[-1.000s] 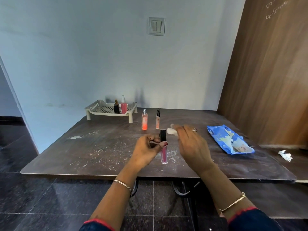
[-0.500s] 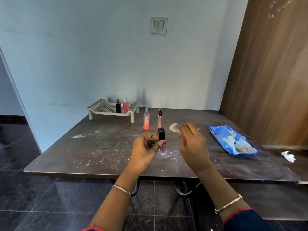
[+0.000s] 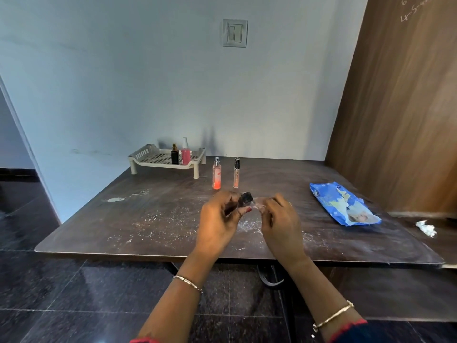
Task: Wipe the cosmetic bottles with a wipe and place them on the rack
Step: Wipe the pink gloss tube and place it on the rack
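My left hand grips a lip gloss tube with a black cap, tilted so that only the cap shows above my fingers. My right hand pinches a small white wipe against the tube's cap. Both hands hover over the middle of the dark table. An orange spray bottle and a slim gloss tube stand upright behind my hands. The cream rack at the back left holds a black bottle and a pink pump bottle.
A blue pack of wipes lies on the table to the right. A crumpled used wipe rests at the far right edge. White dust speckles the tabletop near my hands. A wooden panel rises on the right.
My left hand has tilted the tube so its pink body is now hidden behind the fingers. My right hand has brought the wipe in against the black cap.
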Motion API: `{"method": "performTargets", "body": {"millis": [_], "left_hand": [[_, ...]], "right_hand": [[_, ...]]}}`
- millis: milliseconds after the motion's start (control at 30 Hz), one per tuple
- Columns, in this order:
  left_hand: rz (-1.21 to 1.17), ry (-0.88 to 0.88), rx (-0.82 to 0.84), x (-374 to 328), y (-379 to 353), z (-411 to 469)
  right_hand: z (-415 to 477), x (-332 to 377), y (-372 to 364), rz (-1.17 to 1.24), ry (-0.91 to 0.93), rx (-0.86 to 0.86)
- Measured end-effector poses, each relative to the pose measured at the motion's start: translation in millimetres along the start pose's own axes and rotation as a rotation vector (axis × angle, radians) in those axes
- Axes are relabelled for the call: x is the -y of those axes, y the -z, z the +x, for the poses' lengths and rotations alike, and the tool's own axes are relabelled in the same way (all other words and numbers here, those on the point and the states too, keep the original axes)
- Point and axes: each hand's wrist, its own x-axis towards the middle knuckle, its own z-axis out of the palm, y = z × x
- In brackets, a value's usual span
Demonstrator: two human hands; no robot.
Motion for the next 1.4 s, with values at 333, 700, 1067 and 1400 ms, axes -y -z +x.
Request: {"method": "performTargets", "body": {"millis": [333,700,1067,1400], "left_hand": [[0.151,-0.115,0.018,7,1,0],[0.483,-0.330,-0.050,-5,10,-1],[0.565,-0.452,-0.124,-21,5,-6],[0.640,-0.426,-0.036,-11,6,-10]], "right_hand": [[-2,24,23,-0.081,0.308,-0.011],[-11,9,32,0.043,0.009,-0.198],[-17,17,19,-0.110,0.354,-0.054],[-9,15,23,-0.002,0.120,-0.176]]}}
